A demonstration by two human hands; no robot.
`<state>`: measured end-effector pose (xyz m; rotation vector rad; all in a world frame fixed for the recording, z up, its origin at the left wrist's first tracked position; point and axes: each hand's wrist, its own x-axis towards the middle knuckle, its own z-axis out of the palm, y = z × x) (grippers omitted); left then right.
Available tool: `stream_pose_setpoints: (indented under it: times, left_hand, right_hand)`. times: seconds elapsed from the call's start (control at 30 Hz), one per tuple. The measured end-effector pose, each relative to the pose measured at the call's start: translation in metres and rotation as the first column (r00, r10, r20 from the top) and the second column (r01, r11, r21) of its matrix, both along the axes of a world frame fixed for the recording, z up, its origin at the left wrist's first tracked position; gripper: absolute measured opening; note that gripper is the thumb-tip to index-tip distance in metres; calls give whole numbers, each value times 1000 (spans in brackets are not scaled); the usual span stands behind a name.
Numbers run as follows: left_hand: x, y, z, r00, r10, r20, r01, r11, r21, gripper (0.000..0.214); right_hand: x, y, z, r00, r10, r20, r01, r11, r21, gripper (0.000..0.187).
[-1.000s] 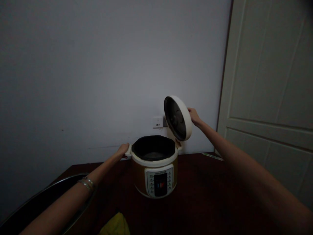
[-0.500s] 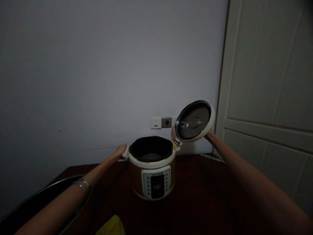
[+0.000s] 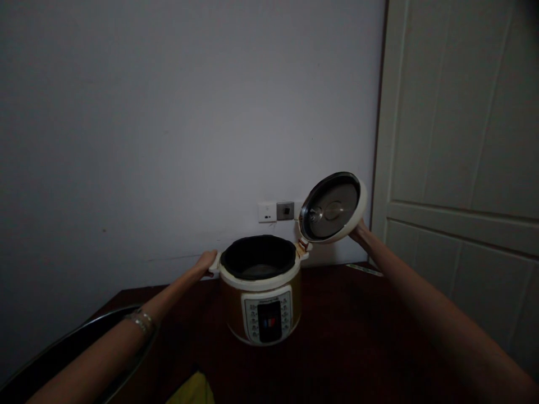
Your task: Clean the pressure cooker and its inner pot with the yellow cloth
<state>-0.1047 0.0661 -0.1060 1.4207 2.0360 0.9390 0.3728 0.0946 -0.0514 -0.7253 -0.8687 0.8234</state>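
White-rimmed lid (image 3: 332,206): your right hand (image 3: 357,231) backs its outer edge, fingers hidden, so the grip cannot be determined. Your left hand (image 3: 207,262) curls over the side handle (image 3: 215,264) of the cooker (image 3: 261,297). Lid stands swung up, right of the cooker; inner pot (image 3: 257,259) exposed. Opening judged complete; release outstanding.

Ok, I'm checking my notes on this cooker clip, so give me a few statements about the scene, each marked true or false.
1. The cooker stands on a dark table. True.
2. Its lid is shut. False: it is swung open to the right, with its shiny inside showing.
3. The left hand touches the cooker's left handle. True.
4. The right hand lies flat on the table. False: it holds the lid's rim.
5. A wall socket is behind the cooker. True.
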Motion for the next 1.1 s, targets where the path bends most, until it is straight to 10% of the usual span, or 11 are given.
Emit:
stream_pose_setpoints:
  times: [0.17, 0.33, 0.47, 0.63, 0.9, 1.1]
  left_hand:
    - [0, -3, 4, 998, -11, -67, 12, 1000, 23, 32]
    - [-1, -6, 9, 976, -3, -217, 19, 997, 69, 31]
    - [-3, -6, 13, 942, 17, -336, 24, 993, 118, 35]
    - [-38, -24, 28, 889, 60, -454, 12, 988, 153, 40]
    - [-187, -131, 50, 795, 103, -597, -156, 987, -38, 50]
    - [-252, -216, 19, 837, 105, -538, -303, 906, -294, 51]
  right_hand:
    - [5, -38, -25, 995, 48, 85, -31, 982, -189, 19]
    - [-19, -124, -108, 969, 127, 212, -58, 951, -304, 24]
    - [-75, -207, -156, 688, 470, 553, -248, 868, -430, 46]
    - [-161, -260, -142, 432, 755, 493, -497, 656, -569, 55]
    - [-302, -245, -130, 144, 985, 93, -761, 170, -626, 72]
    - [-383, -237, -130, 193, 973, -129, -790, 76, -608, 39]
